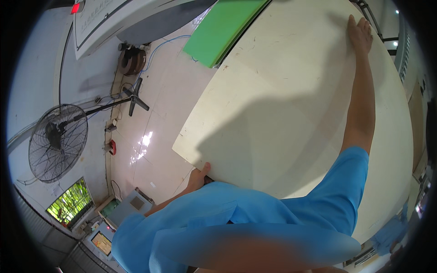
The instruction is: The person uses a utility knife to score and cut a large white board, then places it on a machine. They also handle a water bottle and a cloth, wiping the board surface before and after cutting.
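Note:
A large, flat cream-coloured panel (273, 118) spreads in front of me, with small dark scuffs on its face and my shadow across it. At its near left edge, my left hand (198, 177) is closed on the panel, thumb on top and the other fingers hidden. My right arm reaches far out over the panel. Close to its far right edge, my right hand (361, 36) lies on the surface with fingers stretched out.
A bright green sheet (223, 29) adjoins the panel's far left side. Left are a standing fan (58, 142) with a black base (135, 98), a brown spool (132, 61) and a blue cable (160, 45) on the tiled floor. A white machine (116, 20) stands at upper left.

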Available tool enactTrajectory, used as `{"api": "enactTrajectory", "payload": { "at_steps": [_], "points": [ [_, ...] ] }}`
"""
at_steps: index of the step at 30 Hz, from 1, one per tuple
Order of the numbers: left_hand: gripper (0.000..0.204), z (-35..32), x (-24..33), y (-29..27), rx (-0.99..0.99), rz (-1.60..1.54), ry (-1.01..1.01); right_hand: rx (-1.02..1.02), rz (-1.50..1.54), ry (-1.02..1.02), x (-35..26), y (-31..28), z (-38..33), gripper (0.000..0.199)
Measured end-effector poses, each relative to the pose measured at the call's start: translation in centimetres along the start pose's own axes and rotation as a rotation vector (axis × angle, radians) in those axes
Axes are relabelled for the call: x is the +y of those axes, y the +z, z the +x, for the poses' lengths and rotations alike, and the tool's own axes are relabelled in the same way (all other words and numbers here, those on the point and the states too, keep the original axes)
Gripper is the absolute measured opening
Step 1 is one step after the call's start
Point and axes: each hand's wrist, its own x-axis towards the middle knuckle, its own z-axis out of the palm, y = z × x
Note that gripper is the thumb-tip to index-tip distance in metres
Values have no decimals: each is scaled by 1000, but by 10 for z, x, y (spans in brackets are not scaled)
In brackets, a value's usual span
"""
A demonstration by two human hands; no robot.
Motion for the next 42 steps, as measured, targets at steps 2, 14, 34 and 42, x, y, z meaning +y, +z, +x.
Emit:
{"api": "enactTrajectory", "payload": {
  "at_steps": [2, 14, 34, 42],
  "points": [
    [77, -3, 5, 0, -12, 16, 0, -34, -12, 11, 0, -1, 0, 79],
    [65, -10, 18, 4, -31, -187, -21, 51, 46, 19, 8, 3, 1, 74],
    [63, 9, 37, 7, 30, -85, 1, -218, -129, 145, 65, -27, 88, 76],
    [59, 8, 31, 11, 22, -216, 94, -90, 58, 215, 92, 3, 87, 67]
  ]
}}
